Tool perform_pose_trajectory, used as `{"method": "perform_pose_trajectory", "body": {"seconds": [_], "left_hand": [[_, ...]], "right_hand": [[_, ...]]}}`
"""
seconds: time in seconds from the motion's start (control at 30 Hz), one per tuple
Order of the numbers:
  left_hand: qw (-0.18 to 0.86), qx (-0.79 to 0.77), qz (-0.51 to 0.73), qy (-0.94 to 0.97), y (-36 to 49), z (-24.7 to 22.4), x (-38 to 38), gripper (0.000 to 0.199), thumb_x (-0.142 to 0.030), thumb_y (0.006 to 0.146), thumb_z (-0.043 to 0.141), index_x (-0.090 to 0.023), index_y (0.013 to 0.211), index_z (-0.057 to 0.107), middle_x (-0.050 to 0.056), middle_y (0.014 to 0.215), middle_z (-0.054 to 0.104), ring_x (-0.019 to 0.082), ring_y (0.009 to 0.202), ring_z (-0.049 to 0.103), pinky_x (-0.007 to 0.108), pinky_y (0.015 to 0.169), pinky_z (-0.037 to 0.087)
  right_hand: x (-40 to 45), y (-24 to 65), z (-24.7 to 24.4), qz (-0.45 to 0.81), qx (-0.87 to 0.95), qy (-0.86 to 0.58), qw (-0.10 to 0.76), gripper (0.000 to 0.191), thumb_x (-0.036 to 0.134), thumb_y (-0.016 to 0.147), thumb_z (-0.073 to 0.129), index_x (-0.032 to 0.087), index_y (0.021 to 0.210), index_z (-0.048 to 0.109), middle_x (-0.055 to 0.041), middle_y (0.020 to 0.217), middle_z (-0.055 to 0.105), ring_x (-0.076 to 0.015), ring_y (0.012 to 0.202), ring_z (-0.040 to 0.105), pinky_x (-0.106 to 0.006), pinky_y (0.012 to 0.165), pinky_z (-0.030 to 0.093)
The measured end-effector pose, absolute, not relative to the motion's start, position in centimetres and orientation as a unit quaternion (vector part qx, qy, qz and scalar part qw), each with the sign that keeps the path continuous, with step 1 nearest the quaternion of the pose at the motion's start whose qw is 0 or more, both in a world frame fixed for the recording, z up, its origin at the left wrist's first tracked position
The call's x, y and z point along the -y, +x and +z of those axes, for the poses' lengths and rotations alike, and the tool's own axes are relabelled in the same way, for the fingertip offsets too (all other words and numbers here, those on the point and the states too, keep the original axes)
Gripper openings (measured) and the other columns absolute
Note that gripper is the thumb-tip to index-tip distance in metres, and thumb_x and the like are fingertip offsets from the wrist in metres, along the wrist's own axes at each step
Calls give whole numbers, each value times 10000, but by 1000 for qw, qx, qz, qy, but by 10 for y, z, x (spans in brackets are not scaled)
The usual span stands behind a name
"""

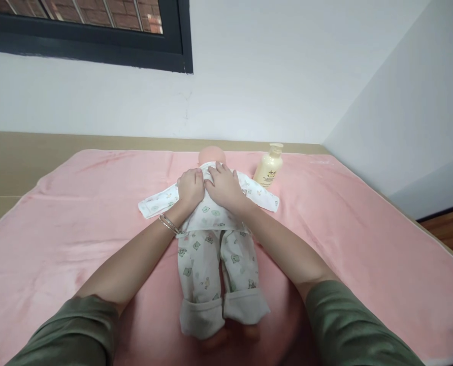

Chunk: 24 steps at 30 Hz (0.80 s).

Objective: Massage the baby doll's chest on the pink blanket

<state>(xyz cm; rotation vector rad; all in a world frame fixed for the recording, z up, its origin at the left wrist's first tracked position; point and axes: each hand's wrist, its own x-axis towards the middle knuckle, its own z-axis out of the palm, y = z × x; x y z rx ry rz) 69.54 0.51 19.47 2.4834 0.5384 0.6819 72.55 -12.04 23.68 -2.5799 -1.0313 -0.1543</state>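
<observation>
A baby doll (pixel 213 218) lies stretched out on a pink blanket, its bald head (pixel 211 154) towards the wall. It wears a white printed shirt (pixel 211 219) and matching trousers (pixel 201 264) with turned-up cuffs; its feet show dimly below them. My left hand (pixel 190 188) rests at the doll's upper left side, fingers bent over the shoulder and fingertips hidden. Flat on the upper right of the shirt lies my right hand (pixel 225 187), fingers spread. A pale yellow pump-type bottle (pixel 268 168) stands just beyond the doll's right sleeve.
The pink blanket (pixel 77 223) covers most of a wooden surface (pixel 5 157), whose bare edge shows at the back and left. A white wall (pixel 268 76) rises behind, with a dark-framed window (pixel 181 40) at upper left. Brown wood (pixel 449 229) shows at far right.
</observation>
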Motion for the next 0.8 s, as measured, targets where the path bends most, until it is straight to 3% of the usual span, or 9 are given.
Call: {"method": "perform_pose_trajectory", "body": {"seconds": [0.17, 0.33, 0.5, 0.63, 0.8], "left_hand": [[250, -196, 247, 915, 697, 193, -7, 511, -337, 1020, 173, -214, 953, 665, 123, 1104, 723, 268, 1064, 635, 392, 938, 450], [242, -195, 251, 917, 698, 192, -7, 527, -347, 1025, 158, -209, 943, 659, 125, 1083, 725, 267, 1057, 641, 395, 941, 445], [236, -188, 250, 920, 697, 193, -7, 528, -355, 1023, 155, -214, 923, 654, 122, 1073, 726, 268, 1035, 643, 393, 913, 449], [239, -188, 227, 925, 698, 196, -6, 504, -358, 1016, 197, -213, 942, 675, 118, 1094, 731, 271, 1066, 639, 388, 920, 441], [231, -194, 203, 931, 700, 198, -4, 436, -405, 982, 313, -213, 1077, 694, 119, 1176, 725, 298, 1152, 620, 409, 990, 423]], "right_hand": [[122, 727, 242, -126, 348, -908, 195, 550, 265, 989, 391, 143, 1526, 399, -149, 1683, 224, -325, 1561, 175, -604, 1248, 148], [121, 731, 237, -51, 389, -902, 180, 490, 293, 1001, 386, 124, 1444, 507, -184, 1636, 328, -350, 1521, 278, -599, 1224, 221], [121, 730, 239, -132, 347, -900, 226, 548, 246, 979, 384, 110, 1508, 429, -156, 1672, 253, -296, 1562, 187, -519, 1260, 179], [118, 730, 229, -109, 362, -904, 199, 477, 262, 973, 412, 119, 1407, 548, -171, 1605, 393, -325, 1506, 311, -538, 1226, 235], [116, 731, 214, -116, 349, -903, 223, 440, 285, 1003, 367, 169, 1357, 600, -120, 1552, 487, -275, 1476, 365, -492, 1236, 225]]}}
